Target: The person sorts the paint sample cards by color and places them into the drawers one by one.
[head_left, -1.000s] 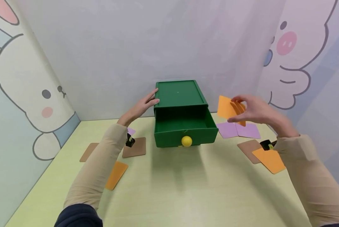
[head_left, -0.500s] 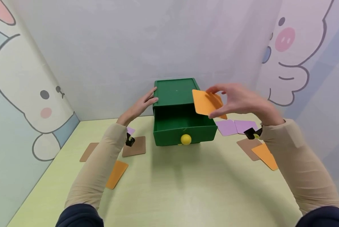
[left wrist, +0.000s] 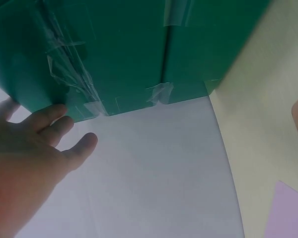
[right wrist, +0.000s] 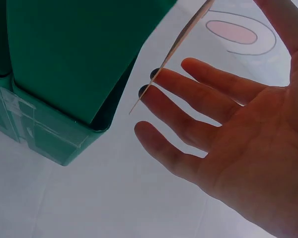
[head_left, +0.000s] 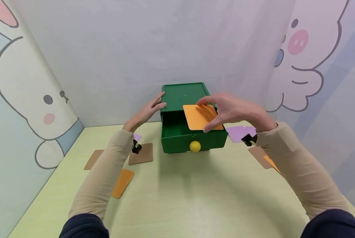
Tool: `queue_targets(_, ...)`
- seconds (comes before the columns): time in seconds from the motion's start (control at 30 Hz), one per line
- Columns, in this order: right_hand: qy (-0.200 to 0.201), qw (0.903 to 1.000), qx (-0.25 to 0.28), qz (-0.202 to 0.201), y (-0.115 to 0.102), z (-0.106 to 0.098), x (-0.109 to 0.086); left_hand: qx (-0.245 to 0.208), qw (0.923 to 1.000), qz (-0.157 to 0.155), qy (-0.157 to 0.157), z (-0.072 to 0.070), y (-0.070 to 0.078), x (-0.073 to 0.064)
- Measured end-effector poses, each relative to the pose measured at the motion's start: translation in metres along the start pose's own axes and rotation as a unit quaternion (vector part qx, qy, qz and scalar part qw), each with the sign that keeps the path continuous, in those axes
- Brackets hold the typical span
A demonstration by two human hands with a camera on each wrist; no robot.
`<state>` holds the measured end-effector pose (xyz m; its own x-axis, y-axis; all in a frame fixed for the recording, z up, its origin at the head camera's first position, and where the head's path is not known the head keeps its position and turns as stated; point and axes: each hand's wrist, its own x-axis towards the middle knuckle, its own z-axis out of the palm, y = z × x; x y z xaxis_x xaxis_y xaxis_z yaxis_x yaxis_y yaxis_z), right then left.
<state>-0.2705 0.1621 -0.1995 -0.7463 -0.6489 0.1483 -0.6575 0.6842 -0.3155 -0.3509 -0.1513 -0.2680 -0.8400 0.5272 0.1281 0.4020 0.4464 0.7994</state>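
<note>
So, orange card [head_left: 195,117] abv drawer [head_left: 177,144]

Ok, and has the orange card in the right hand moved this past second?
Yes, leftward: in the head view, the held orange card went from right of the green box to overlapping its open drawer.

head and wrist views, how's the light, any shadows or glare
Head view: bright, with soft shadows on the pale yellow-green table in front of the green rectangular drawer box, and shade on part of the orange square card. Left wrist view: dimmer, glints on the clear tape. Right wrist view: the right hand looks dark against the pale backdrop.
</note>
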Motion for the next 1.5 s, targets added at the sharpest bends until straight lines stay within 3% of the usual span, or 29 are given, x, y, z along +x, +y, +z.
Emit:
queue_targets(0.43,-0.035,0.9992,-0.005,-0.020,-0.001,0.005,0.010,0.003,1.0000,-0.001,0.001,-0.002,-0.002,-0.001)
queue_targets(0.97,-0.050,0.9986,-0.011,-0.017,-0.002,0.008,0.013,0.001,1.0000,-0.004,0.000,-0.002,-0.004,0.000)
queue_targets(1.37,-0.049,0.9982,0.034,-0.010,0.007,0.002,0.005,0.000,1.0000,-0.004,-0.001,-0.002,-0.002,-0.001)
queue_targets(1.5,-0.049,0.9984,0.025,-0.014,0.010,0.002,0.002,0.005,1.0000,-0.007,0.001,-0.001,-0.001,-0.001)
